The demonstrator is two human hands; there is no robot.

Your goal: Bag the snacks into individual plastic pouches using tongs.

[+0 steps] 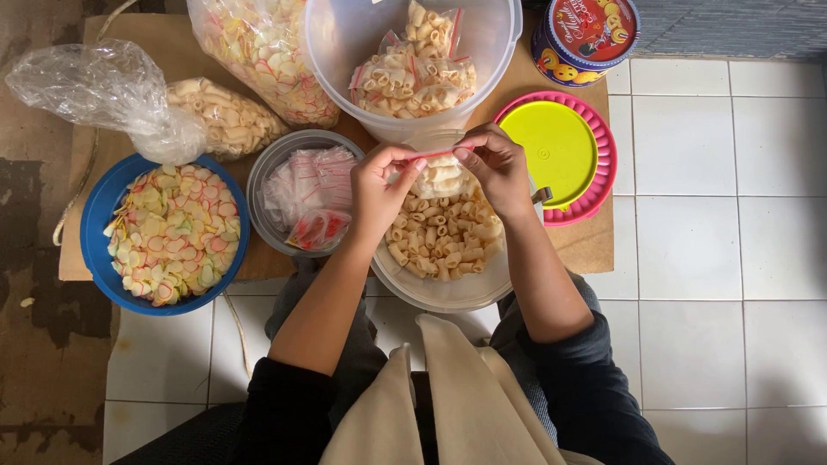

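Plastic, crumpled and clear, lies at the far left as an empty-looking bag [95,86] on the low wooden board [594,245], and below it a blue bowl [95,224] holds pink, green and white chips. Next to these sit a bag of pale macaroni-shaped snacks [226,116] and a larger bag of the coloured chips [267,52]. A grey bowl [263,176] further right carries a heap of small empty zip pouches with red strips, so there is stock left to fill. At the centre the left hand [379,189] and the right hand [495,168] are both pinched on the red-edged mouth of 1 small pouch [441,176], fingers closed on its 2 ends; it hangs just over a shallow clear tub [457,293] of loose tube snacks, and seems already loaded, though the hands hide whether the seal is pressed fully. Behind it, a tall clear bucket [491,43] holds several filled, closed pouches, which I judge to be the finished share; the loose snacks in the tub are plainly the larger part still unpacked. To the right lies a yellow-green lid [551,142] on a pink lid [603,172], and a round biscuit tin [586,39] stands at the board's far corner, beside white floor tiles [732,215].
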